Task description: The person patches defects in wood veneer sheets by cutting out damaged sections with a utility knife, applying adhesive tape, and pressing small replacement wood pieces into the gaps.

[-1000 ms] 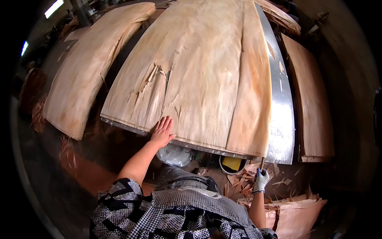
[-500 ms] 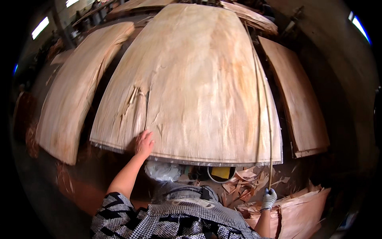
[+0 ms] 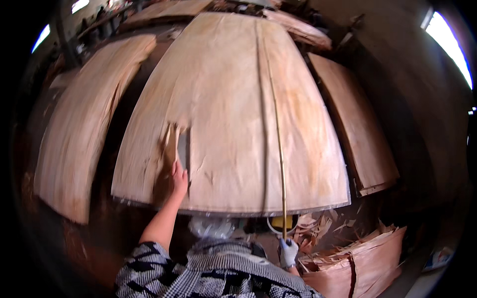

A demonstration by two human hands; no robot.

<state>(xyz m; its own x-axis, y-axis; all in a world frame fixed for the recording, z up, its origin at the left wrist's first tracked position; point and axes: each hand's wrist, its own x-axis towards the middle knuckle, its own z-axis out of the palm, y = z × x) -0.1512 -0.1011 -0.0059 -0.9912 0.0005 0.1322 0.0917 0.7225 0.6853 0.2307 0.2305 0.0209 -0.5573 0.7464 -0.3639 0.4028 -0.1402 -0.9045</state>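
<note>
The veneer sheet (image 3: 228,114) covered the desk (image 3: 208,214) up to its near edge. The step in hand looked like lifting a torn strip (image 3: 171,141) toward the left edge: the left hand (image 3: 180,183) seemed to pinch it, fingers together, while the gloved right hand (image 3: 288,252) clasped a thin stick (image 3: 279,144) over the near edge. Freeing the strip called for a gentle pull.

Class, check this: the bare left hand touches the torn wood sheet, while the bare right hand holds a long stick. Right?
One error: in the head view, the right hand holding the long stick is gloved, not bare.
</note>
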